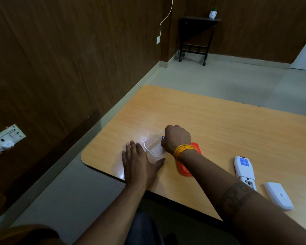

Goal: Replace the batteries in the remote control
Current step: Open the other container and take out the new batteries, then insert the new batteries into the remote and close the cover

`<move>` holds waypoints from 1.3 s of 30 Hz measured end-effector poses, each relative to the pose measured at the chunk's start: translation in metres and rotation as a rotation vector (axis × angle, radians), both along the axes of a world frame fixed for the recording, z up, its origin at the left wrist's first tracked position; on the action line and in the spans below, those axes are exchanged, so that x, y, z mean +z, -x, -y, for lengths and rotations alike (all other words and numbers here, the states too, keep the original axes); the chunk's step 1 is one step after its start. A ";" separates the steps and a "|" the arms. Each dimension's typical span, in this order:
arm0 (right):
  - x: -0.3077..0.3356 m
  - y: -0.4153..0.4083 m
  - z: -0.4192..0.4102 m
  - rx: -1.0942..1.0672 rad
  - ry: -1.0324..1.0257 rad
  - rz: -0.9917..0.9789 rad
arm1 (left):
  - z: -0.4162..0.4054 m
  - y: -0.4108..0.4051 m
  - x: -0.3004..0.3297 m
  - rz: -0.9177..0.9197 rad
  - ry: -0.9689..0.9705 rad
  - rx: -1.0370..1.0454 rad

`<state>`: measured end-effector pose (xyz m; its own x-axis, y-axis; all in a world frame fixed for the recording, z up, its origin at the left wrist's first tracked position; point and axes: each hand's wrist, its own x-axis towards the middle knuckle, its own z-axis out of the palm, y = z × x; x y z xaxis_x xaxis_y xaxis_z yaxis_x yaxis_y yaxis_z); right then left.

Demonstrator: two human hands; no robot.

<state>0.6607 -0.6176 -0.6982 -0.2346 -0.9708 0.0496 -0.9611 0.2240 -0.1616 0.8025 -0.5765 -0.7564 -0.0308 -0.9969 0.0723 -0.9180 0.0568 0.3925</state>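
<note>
A white remote control (244, 169) lies face down on the wooden table (219, 124) at the right, its battery bay uncovered at the near end. Its white battery cover (279, 195) rests loose just to the right. A clear plastic container (153, 147) stands near the table's left corner. My right hand (177, 138) is closed over that container, gripping a small battery (162, 137) whose blue tip shows at the fingers. My left hand (140, 161) lies flat on the table with fingers spread, the thumb touching the container's near side.
An orange lid (184, 169) lies under my right wrist, beside the container. The table's rounded left corner and near edge are close to my left hand. A wall socket (5, 138) sits at the left; a black side table (196, 36) stands far back.
</note>
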 end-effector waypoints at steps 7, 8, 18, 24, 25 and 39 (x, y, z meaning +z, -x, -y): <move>0.004 0.003 -0.021 -0.093 0.136 0.254 | -0.001 -0.004 0.006 -0.071 -0.011 0.019; 0.004 0.006 -0.027 -0.097 0.161 0.292 | -0.001 -0.006 0.008 -0.086 -0.002 0.025; 0.012 0.060 -0.126 -0.243 0.397 0.601 | -0.027 0.009 0.037 -0.078 0.175 -0.084; 0.006 0.119 -0.187 -0.331 0.541 0.744 | -0.077 0.070 0.057 -0.224 0.243 -0.397; 0.003 0.129 -0.196 -0.341 0.551 0.762 | -0.088 0.085 0.058 -0.263 0.219 -0.447; -0.033 0.182 -0.244 -0.319 0.494 0.566 | -0.127 0.172 0.007 -0.204 -0.084 -0.768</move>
